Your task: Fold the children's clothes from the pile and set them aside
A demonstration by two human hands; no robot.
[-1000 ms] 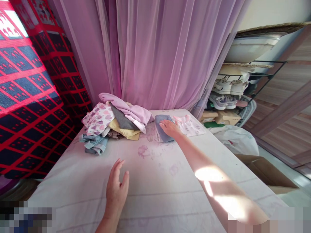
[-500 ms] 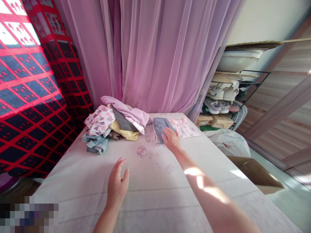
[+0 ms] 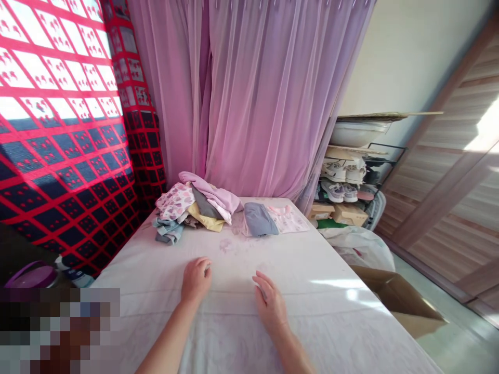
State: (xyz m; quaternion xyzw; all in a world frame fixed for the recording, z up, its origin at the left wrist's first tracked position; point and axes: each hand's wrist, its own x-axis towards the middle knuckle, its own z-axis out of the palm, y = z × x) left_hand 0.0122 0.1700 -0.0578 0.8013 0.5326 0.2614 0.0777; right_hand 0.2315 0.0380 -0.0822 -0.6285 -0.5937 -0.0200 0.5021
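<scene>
My left hand (image 3: 196, 279) rests on the white floral sheet (image 3: 319, 306), fingers curled downward with nothing in them. My right hand (image 3: 270, 304) lies beside it, fingers stretched forward and empty. Farther back, a folded grey garment (image 3: 259, 219) lies on the sheet next to a folded white and pink patterned garment (image 3: 288, 219). A loose pile of clothes (image 3: 195, 205) sits at the back left, with pink, grey, yellow, heart-print and blue pieces.
Pink curtains (image 3: 253, 98) hang behind the surface. A red and black patterned cloth (image 3: 58, 135) covers the left side. A shoe rack (image 3: 351, 176) stands at the right, with a white bag (image 3: 360, 246) and a cardboard box (image 3: 397, 298) on the floor.
My right hand has let go of the grey garment and drawn back toward me, landing near my left hand. The view has tilted up and back.
</scene>
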